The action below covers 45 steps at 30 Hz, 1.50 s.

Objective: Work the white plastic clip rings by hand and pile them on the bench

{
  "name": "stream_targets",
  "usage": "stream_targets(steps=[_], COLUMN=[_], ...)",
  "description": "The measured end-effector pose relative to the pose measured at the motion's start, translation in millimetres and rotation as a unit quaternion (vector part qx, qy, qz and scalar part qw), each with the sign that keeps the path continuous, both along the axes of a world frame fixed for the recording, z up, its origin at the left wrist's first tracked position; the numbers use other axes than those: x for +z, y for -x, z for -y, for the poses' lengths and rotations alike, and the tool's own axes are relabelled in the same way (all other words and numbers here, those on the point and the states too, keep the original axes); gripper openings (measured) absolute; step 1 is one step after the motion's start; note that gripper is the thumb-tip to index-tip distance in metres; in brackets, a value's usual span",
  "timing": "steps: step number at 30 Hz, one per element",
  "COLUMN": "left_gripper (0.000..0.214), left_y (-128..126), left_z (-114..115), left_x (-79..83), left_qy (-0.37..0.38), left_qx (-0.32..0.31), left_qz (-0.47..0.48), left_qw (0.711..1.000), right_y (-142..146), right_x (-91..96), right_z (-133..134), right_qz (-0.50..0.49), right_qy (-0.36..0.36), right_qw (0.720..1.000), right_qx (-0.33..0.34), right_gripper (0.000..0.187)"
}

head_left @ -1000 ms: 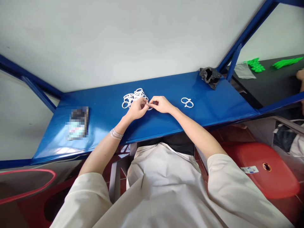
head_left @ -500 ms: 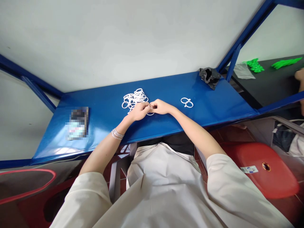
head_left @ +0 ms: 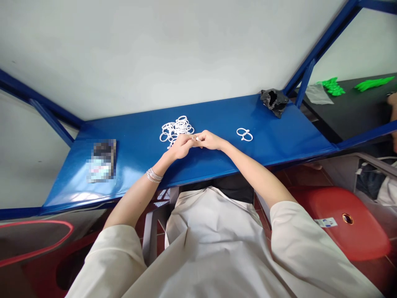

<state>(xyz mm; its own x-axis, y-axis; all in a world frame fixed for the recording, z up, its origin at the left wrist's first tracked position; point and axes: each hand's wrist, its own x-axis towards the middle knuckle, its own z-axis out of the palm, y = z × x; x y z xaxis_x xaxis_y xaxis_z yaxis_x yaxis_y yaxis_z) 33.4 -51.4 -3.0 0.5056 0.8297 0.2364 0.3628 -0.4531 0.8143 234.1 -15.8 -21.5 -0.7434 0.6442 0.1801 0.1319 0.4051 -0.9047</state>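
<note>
Over the middle of the blue table, my left hand [head_left: 182, 146] and my right hand [head_left: 210, 140] meet, fingertips pinched together. Between them they grip a white ring [head_left: 197, 139]; only small bits of it show, as the fingers cover most of it. Just behind my left hand lies a tangled pile of white rings [head_left: 176, 127], which look like plastic and carry small knobs. Further right, two linked or overlapping white rings [head_left: 245, 134] lie flat by themselves.
The blue table [head_left: 217, 118] stands against a pale wall. A crumpled black bag [head_left: 274, 102] sits at its back right corner, and a blurred-out object [head_left: 101, 160] lies at left. A red chair [head_left: 344, 221] is at right; green pieces [head_left: 333, 86] lie on a neighbouring black table.
My fingers have shifted on the white ring. The loop that hung below my fingertips is now hidden, and white bits show above them. The pile and the two separate rings have not moved.
</note>
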Motion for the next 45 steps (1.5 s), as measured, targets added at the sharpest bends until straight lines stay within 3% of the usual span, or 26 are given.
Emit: stream_targets(steps=[5,9,15,19,25,29,35,40,45], left_gripper=[0.034,0.037,0.040,0.046,0.059,0.061,0.059,0.063,0.063], left_y=[4,12,16,13,10,12,11,10,10], left_z=[-4,-10,-12,-9,-12,-15,-16,-15,-15], left_x=[-5.4,-8.5,-8.4,-8.8,-11.7,-14.0,-14.9,-14.9,-15.9], left_qy=[-0.010,-0.049,-0.034,-0.016,-0.050,-0.088,-0.095,-0.108,-0.098], left_qx=[0.006,0.043,0.058,0.048,0.061,0.069,0.060,0.075,0.108], left_qz=[-0.003,-0.018,0.028,0.070,0.085,0.085,0.077,0.060,0.059], left_qw=[1.000,0.998,0.997,0.996,0.993,0.990,0.991,0.990,0.988], right_y=[1,1,0,-1,-2,-2,-2,-1,-2], right_x=[-2.7,-0.5,-3.1,-9.0,-10.4,-8.3,-6.7,-5.9,-4.9], right_z=[0,0,-5,-9,-8,-6,-5,-4,-6], right_qz=[-0.001,-0.033,-0.061,-0.051,-0.014,0.004,-0.028,-0.035,-0.063], right_qy=[-0.007,-0.006,0.005,-0.010,-0.042,-0.063,-0.039,-0.042,-0.035], right_qw=[1.000,0.997,0.987,0.982,0.977,0.975,0.979,0.978,0.973], right_qx=[-0.017,-0.075,-0.147,-0.181,-0.207,-0.215,-0.198,-0.202,-0.218], right_gripper=[0.086,0.077,0.071,0.057,0.037,0.036,0.042,0.035,0.049])
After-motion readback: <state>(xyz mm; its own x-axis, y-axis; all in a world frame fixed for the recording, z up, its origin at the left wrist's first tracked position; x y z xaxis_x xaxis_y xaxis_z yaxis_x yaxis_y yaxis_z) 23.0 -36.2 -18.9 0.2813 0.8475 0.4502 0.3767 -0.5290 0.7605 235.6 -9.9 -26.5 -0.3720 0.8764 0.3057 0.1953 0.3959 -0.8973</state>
